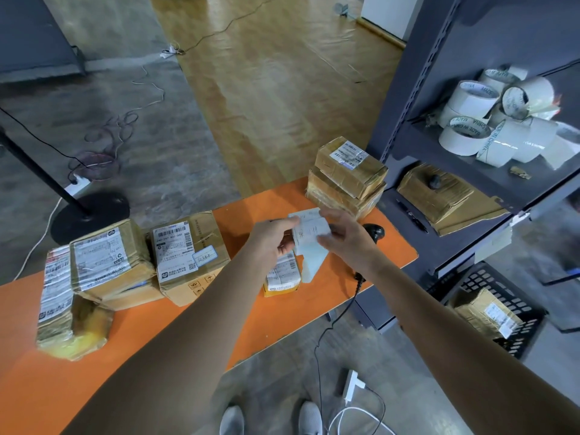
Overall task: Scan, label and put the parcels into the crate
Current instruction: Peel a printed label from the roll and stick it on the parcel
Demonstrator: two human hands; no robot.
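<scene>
Over the orange table [314, 312] my left hand [272, 238] and my right hand [343, 237] both pinch a white label sheet [309, 229] with handwriting on it. Its backing strip [310, 265] hangs down from it. Below the hands lies a small yellow parcel [281, 277] with a printed label. A black handheld scanner [375, 232] lies on the table just right of my right hand. Low at the right stands a black crate [519, 337] with one taped parcel [485, 312] inside.
Taped cardboard parcels sit on the table: several at the left [110, 265], one in the middle [188, 255], two stacked at the far right [346, 177]. A grey shelf rack [417, 98] at the right holds tape rolls [489, 120] and another parcel [436, 191]. A lamp base [91, 215] and cables lie on the floor.
</scene>
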